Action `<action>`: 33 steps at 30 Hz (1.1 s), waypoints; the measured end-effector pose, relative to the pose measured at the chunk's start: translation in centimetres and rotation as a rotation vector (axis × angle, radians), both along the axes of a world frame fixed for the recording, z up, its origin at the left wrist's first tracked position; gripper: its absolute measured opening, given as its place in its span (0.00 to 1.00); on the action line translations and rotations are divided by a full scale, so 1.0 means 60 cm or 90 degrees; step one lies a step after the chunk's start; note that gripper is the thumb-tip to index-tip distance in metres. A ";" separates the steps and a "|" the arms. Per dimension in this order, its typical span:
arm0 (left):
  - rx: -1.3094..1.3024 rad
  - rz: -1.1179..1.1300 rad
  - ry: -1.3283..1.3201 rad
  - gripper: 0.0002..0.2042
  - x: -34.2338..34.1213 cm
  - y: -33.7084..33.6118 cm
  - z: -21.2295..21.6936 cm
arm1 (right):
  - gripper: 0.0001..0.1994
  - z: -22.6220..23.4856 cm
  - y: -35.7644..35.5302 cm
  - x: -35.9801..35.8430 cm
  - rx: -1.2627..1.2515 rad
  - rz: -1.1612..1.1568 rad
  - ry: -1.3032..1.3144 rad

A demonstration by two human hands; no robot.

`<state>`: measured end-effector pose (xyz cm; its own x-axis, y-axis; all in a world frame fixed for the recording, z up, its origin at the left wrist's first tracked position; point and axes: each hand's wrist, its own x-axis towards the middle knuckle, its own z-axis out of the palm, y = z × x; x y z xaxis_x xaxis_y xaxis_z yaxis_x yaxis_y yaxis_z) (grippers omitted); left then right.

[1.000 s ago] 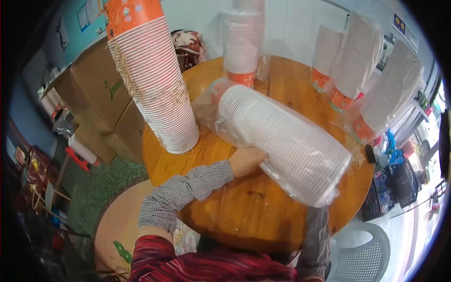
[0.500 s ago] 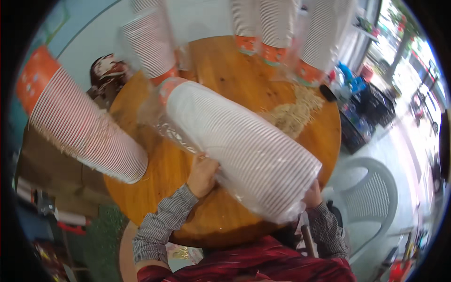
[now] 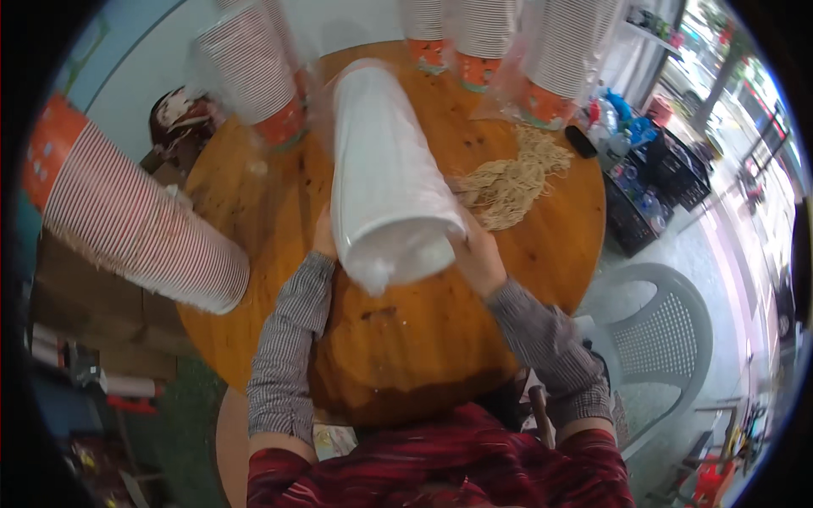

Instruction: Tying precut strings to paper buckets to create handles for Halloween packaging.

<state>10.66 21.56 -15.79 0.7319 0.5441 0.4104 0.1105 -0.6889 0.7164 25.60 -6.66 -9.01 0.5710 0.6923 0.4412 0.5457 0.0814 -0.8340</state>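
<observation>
Between my hands is a long stack of paper cups [image 3: 385,161] in a clear plastic sleeve, blurred by motion. It tilts over the round wooden table, its open mouth end toward me. My left hand [image 3: 324,234] grips its left side, with most of the fingers hidden by the stack. On the other side my right hand [image 3: 481,258] holds it near the mouth end, thumb along the rim. A bundle of tan strings [image 3: 517,182] lies on the table, just beyond my right hand.
The round wooden table [image 3: 373,364] bears several upright sleeved cup stacks [image 3: 563,51] at the back. Another cup stack [image 3: 144,220] leans at the left edge, strings around it. A grey plastic chair [image 3: 665,330] and black crates [image 3: 631,212] stand to the right.
The held stack has swung from lying diagonally toward the lower right to pointing away from me, its mouth end moving left. My right hand has come up and left with it.
</observation>
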 end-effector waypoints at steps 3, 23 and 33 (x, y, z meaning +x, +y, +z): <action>-0.017 0.198 -0.042 0.18 -0.043 -0.002 -0.017 | 0.23 -0.040 0.094 0.014 0.029 0.057 0.081; 0.134 0.696 -0.540 0.36 -0.361 -0.063 0.101 | 0.13 -0.070 0.083 0.023 -0.139 0.144 0.223; 0.029 0.629 -0.300 0.48 -0.467 0.017 0.058 | 0.13 -0.072 0.084 0.015 -0.155 0.166 0.228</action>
